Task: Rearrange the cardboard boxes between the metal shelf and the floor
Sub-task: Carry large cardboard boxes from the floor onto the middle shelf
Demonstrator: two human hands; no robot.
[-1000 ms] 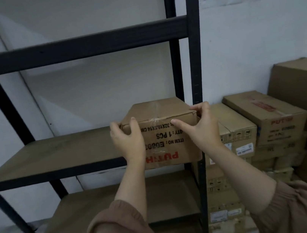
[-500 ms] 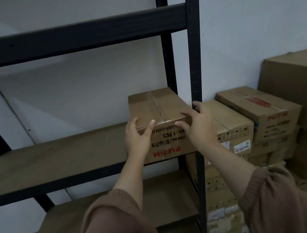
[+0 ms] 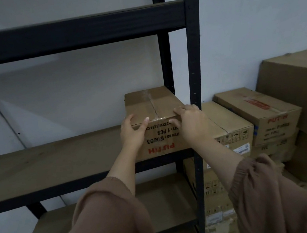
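A taped cardboard box (image 3: 152,104) with upside-down red and black print lies flat on the middle board (image 3: 46,164) of the black metal shelf, at its right end beside the front post (image 3: 197,81). My left hand (image 3: 133,132) grips the box's near left corner, thumb on the top edge. My right hand (image 3: 191,122) holds the near right corner, fingers over the top edge and the front face.
Stacks of cardboard boxes (image 3: 262,116) stand on the floor right of the shelf, with a big box (image 3: 302,90) at the far right. A lower shelf board (image 3: 167,200) lies beneath, a black beam (image 3: 68,34) crosses above. White wall behind.
The box went from hanging at the shelf's front edge to lying on the middle board, pushed further back. Both hands stayed on its near corners.
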